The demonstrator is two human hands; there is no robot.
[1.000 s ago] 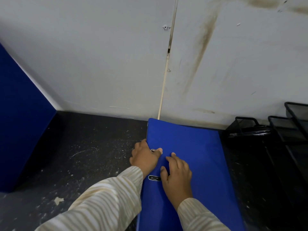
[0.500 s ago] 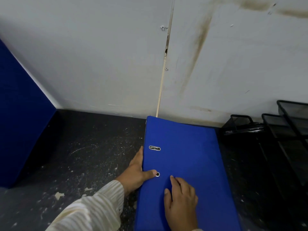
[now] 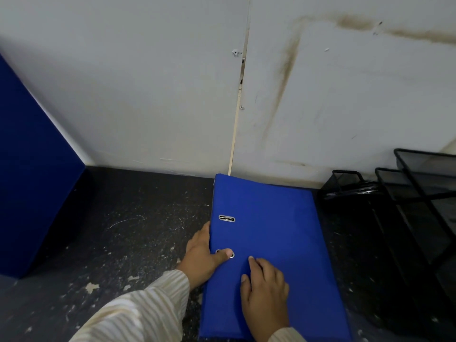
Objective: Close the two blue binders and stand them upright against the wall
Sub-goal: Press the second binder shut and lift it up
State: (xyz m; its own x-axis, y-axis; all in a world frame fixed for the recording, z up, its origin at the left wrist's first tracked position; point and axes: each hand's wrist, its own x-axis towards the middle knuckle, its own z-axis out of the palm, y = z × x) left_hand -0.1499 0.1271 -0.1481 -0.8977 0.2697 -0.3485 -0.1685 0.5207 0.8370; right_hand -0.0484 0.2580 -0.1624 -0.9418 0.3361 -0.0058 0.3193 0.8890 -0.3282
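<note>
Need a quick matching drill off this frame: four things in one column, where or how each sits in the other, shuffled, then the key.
Things
1. blue binder
2. left hand
3. right hand
4. black wire tray

Place or state
A. flat on top of the cover, near edge
B. at the far right, by the wall
C. closed, lying flat on the dark desk
D. gripping the spine edge, thumb on the cover by a metal eyelet

Pairs: 1-C, 2-D, 3-A, 4-B
</note>
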